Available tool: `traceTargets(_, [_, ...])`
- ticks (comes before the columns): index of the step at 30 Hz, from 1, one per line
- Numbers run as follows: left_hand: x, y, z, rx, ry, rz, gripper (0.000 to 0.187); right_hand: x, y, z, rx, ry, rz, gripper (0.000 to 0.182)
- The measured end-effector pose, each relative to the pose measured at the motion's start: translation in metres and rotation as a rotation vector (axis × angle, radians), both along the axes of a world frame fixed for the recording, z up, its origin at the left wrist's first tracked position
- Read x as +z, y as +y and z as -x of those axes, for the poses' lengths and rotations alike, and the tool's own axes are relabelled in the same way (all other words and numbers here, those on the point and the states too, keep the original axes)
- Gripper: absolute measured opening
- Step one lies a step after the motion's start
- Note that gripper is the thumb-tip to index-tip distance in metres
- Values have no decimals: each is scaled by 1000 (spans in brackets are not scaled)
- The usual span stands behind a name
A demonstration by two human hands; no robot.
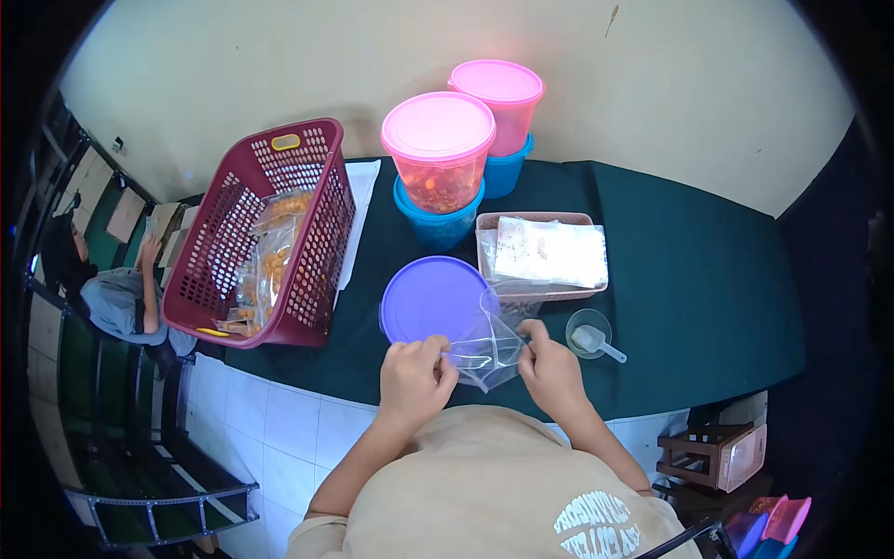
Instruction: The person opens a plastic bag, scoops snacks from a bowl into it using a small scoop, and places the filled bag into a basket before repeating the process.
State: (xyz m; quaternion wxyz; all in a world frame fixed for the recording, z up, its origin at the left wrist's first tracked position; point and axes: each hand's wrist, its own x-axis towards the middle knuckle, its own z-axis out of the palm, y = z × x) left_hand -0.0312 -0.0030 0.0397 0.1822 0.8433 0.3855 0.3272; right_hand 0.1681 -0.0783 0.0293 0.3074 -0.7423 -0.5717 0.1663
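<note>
Currently the person is standing at a table covered in dark green cloth [689, 279], and both hands are working a small clear plastic bag [491, 347] held just above the table's near edge. Left hand [414, 377] is pinching one side of the bag's mouth between thumb and fingers; right hand [549, 368] is pinching the opposite side, so each hand is closed on the film and neither is free. Whether the bag is holding anything cannot be told from here; it is looking empty or nearly so. Judgement on handling: the bag is very light, thin and limp, likely slick and prone to clinging to itself, so it is wanting a fingertip grip right at the rim on both sides, as now, rather than a hold on the body, which would collapse it. Lying directly behind the bag is a purple round lid [436, 300], apparently on a container. To the right of the hands, a small clear cup with a white scoop [590, 335] is sitting on the cloth. Beyond that, a pinkish tray of packets [545, 252]. At the back, two pink-lidded tubs [438, 154] of orange snacks are standing on blue containers. At the left, a maroon basket [265, 238] is holding filled snack bags. Another person [116, 289] is sitting well apart at far left.
</note>
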Motion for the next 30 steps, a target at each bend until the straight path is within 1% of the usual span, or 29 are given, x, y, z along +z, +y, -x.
traceTargets(2, [11, 5, 12, -136, 78, -29, 29, 7, -1, -1, 177, 351, -50, 33])
traceTargets(3, [19, 5, 12, -137, 76, -33, 29, 16, -2, -1, 176, 349, -54, 33])
traceTargets(5, [36, 6, 14, -327, 9, -134, 59, 38, -3, -1, 258, 589, 80, 36])
traceTargets(6, [40, 8, 14, -324, 12, -136, 59, 46, -1, 2, 262, 590, 78, 36])
traceTargets(8, [47, 11, 14, -490, -17, -142, 81, 57, 5, 13, 344, 662, 77, 38])
traceTargets(9, [49, 14, 12, -490, -17, -147, 81, 56, 9, 18, 346, 661, 73, 38])
traceTargets(11, [52, 19, 9, -466, 112, -265, 82, 53, 20, 28, 370, 867, 70, 35])
traceTargets(12, [53, 21, 11, -467, 113, -273, 82, 57, 23, 32, 371, 923, 89, 31])
traceTargets(13, [55, 23, 14, -452, 143, -278, 81, 56, 26, 32, 372, 923, 82, 31])
traceTargets(15, [53, 23, 16, -443, 175, -285, 81, 46, 33, 32, 373, 1177, 164, 31])
traceTargets(16, [49, 22, 17, -422, 149, -271, 79, 41, 36, 35, 372, 1178, 160, 31])
traceTargets(18, [39, 22, 22, -399, 125, -258, 78, 34, 40, 39, 379, 1431, 172, 32])
traceTargets(20, [28, 26, 27, -351, 87, -347, 79, 33, 42, 42, 385, 1462, 204, 33])
traceTargets(21, [24, 27, 30, -359, 86, -347, 79, 32, 43, 44, 392, 1489, 240, 35])
traceTargets(24, [13, 31, 38, -367, 11, -326, 84, 36, 44, 49, 380, 1480, 243, 34])
traceTargets(25, [9, 34, 40, -381, -51, -317, 91, 36, 45, 52, 375, 1480, 236, 34])
traceTargets(26, [7, 36, 42, -395, -114, -309, 97, 34, 46, 56, 382, 1425, 193, 34])
traceTargets(27, [7, 37, 45, -402, -117, -310, 97, 34, 47, 59, 388, 1368, 152, 34])
traceTargets(28, [8, 37, 49, -418, -109, -263, 103, 34, 48, 62, 383, 1365, 146, 34])
traceTargets(29, [8, 38, 53, -433, -101, -217, 108, 36, 48, 66, 357, 1323, 88, 34])
traceTargets(30, [7, 40, 57, -438, -103, -220, 108, 38, 50, 70, 334, 1281, 30, 35])
